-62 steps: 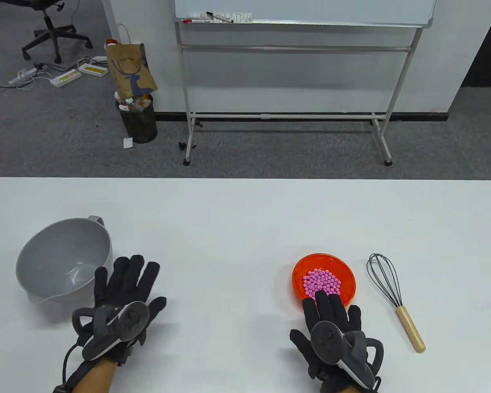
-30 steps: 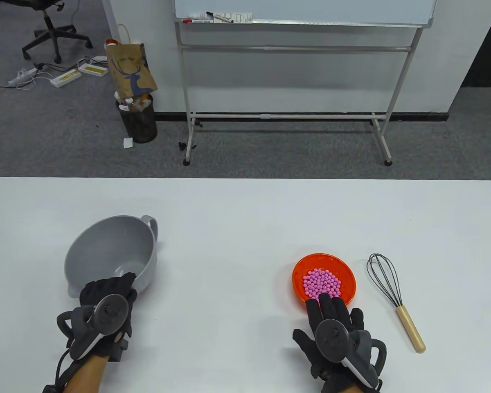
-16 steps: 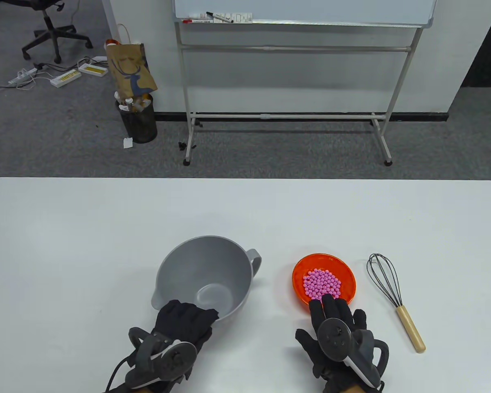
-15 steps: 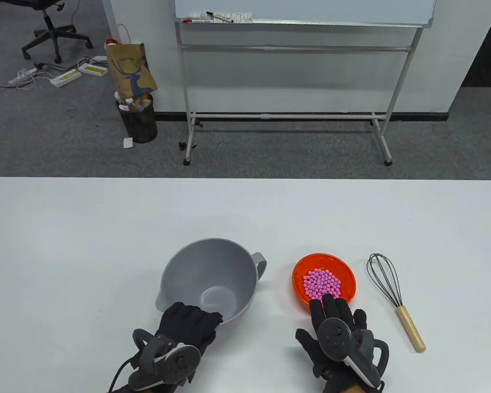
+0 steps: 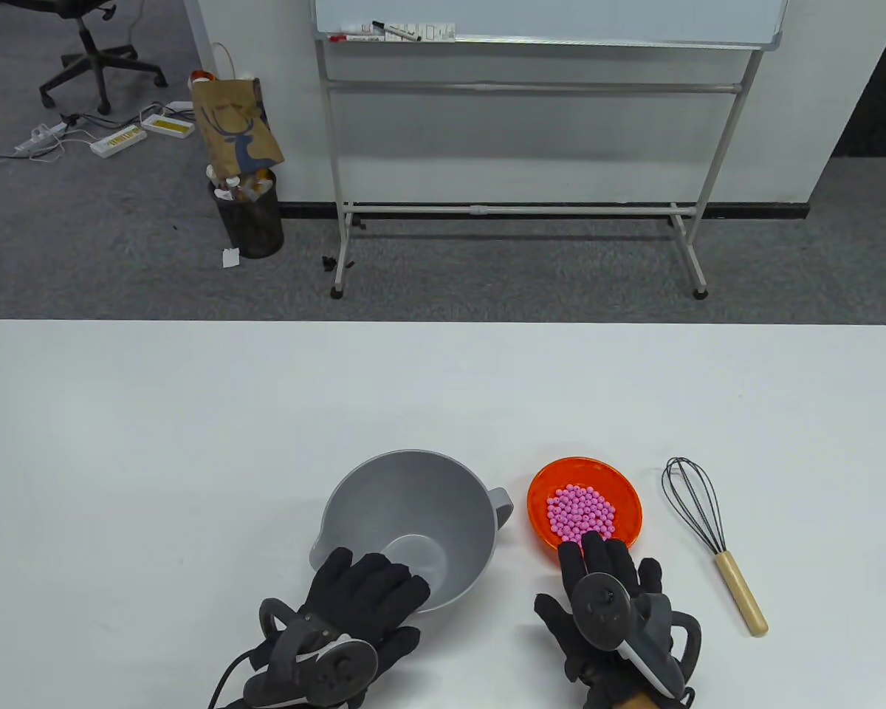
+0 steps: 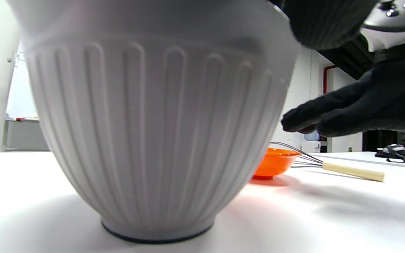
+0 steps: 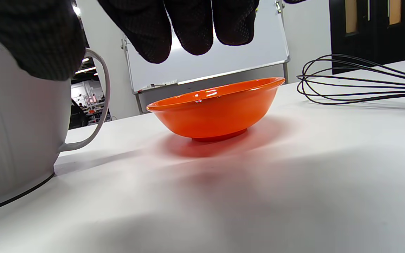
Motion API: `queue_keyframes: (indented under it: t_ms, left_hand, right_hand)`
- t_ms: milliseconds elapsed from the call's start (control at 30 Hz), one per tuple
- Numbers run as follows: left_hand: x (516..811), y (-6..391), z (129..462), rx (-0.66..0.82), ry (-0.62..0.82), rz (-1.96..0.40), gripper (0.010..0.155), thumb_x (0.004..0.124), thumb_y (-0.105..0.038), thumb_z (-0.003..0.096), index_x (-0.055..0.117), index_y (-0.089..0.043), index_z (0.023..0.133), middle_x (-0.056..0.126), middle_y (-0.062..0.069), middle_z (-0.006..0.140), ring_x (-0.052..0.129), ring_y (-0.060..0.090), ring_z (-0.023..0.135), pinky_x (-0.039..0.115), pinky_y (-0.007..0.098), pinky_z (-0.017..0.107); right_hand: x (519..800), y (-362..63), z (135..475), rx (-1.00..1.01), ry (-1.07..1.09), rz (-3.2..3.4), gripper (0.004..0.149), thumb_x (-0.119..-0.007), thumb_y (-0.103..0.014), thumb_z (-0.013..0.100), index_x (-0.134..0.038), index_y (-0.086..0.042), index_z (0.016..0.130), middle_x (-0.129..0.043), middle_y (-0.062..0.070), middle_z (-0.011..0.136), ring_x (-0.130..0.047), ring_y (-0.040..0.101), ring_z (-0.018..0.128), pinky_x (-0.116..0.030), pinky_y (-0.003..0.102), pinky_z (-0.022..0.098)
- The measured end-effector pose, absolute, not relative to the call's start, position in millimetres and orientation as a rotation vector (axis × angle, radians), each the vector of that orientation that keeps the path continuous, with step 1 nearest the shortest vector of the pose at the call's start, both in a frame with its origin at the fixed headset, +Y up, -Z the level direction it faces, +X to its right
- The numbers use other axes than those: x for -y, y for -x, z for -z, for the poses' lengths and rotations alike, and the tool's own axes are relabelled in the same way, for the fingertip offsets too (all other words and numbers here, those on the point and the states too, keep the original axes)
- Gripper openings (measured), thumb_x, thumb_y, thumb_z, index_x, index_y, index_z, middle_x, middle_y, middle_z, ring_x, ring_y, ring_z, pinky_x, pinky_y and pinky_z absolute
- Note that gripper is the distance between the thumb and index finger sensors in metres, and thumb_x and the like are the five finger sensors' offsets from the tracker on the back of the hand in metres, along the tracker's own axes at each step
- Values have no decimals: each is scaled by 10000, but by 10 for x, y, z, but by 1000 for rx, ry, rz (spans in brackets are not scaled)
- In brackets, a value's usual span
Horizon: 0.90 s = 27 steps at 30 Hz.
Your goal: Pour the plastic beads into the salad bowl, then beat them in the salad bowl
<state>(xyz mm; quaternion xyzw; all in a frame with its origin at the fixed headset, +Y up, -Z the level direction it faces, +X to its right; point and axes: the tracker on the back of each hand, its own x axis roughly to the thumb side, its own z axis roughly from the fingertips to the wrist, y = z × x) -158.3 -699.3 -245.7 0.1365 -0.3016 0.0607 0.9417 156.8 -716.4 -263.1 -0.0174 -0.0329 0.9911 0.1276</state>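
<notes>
The grey salad bowl stands empty near the table's front, its handle pointing right toward the orange bowl. Pink plastic beads lie heaped in the orange bowl. My left hand grips the salad bowl's near rim, fingers hooked over it. In the left wrist view the bowl's ribbed wall fills the frame. My right hand hovers flat and open over the orange bowl's near edge. In the right wrist view its fingertips hang above the orange bowl without touching it.
A black wire whisk with a wooden handle lies to the right of the orange bowl, handle toward me. The white table stretches left and back. A whiteboard stand and a waste bin are on the floor beyond.
My left hand took hold of the salad bowl's near rim at the left of the table and dragged it right, up beside the orange bowl. My right hand has barely moved.
</notes>
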Motion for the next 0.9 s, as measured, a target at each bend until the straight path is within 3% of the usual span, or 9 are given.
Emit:
queue_keyframes:
  t_ms: [233, 333, 567, 667, 900]
  left_hand:
    - [6781, 2053, 2608, 434, -350, -228, 658, 672, -635, 458, 551, -405, 1062, 640, 1, 1170, 636, 320, 1088, 386, 659, 774]
    - [6742, 2384, 2707, 301, -376, -249, 703, 649, -661, 463, 467, -404, 1092, 450, 39, 1233, 473, 353, 1133, 307, 664, 769]
    - [6951, 2942, 2932, 65, -322, -159, 736, 629, -678, 466, 408, -391, 1107, 344, 51, 1244, 367, 374, 1144, 241, 662, 750]
    - [7080, 3015, 2995, 38, -251, -146, 735, 630, -678, 466, 413, -391, 1106, 340, 53, 1245, 364, 376, 1144, 233, 661, 749]
    - [7122, 2922, 3008, 63, -241, -111, 733, 630, -678, 468, 417, -390, 1108, 360, 48, 1245, 381, 373, 1144, 239, 660, 749]
  right_hand:
    - [7169, -1576, 2634, 89, 55, -2882, 756, -809, -623, 423, -611, -278, 1066, -524, 31, 1183, -517, 353, 1143, -320, 653, 783]
    - [7171, -1574, 2634, 89, 52, -2884, 756, -809, -624, 423, -612, -278, 1066, -523, 33, 1184, -517, 355, 1142, -320, 653, 783]
    - [7147, -1540, 2612, 125, 47, -2902, 760, -811, -624, 423, -600, -287, 1070, -481, 29, 1194, -497, 349, 1149, -314, 652, 785]
    - [7151, -1546, 2613, 125, 53, -2905, 763, -812, -626, 422, -597, -288, 1071, -473, 28, 1196, -496, 351, 1149, -315, 652, 785]
    - [7139, -1609, 2608, 145, 109, -2879, 775, -811, -638, 417, -583, -294, 1073, -463, 26, 1195, -512, 356, 1141, -334, 646, 783]
